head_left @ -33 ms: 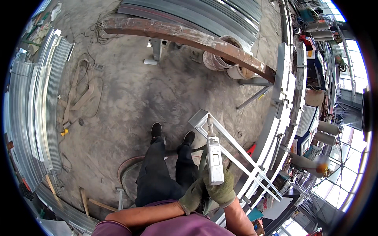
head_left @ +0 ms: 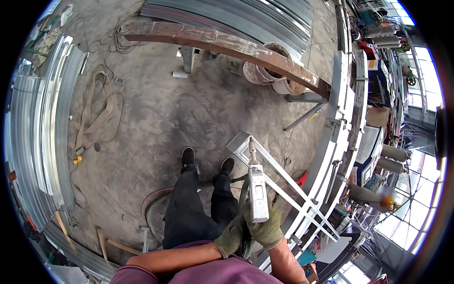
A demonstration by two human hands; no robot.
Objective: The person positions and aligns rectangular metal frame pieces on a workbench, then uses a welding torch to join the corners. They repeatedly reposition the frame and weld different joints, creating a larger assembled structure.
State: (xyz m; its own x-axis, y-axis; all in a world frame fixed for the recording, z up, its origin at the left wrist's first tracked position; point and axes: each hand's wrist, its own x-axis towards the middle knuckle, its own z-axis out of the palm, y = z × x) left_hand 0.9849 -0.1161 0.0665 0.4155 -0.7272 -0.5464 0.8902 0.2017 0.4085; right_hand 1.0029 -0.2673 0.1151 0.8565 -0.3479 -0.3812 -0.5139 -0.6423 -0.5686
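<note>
One tool (head_left: 258, 194): pale boxy body, narrow nozzle (head_left: 252, 151); located before person's torso, tip over corner of frame (head_left: 239, 143), contact unclear. Right hand (head_left: 266, 229): gloved, wrapped about tool's rear. Left hand (head_left: 232, 236): gloved, just beside right; fingers hidden, cannot tell whether gripping. Handling, judged: rigid, moderately heavy, casing smooth, nozzle likely delicate. Suggested hold: rear body, palm beneath; fingers off nozzle.

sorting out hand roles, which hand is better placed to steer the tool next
Probably the right hand: it sits directly at the rear end of the silver power tool, while the left hand is mostly off to the tool's left.
</note>
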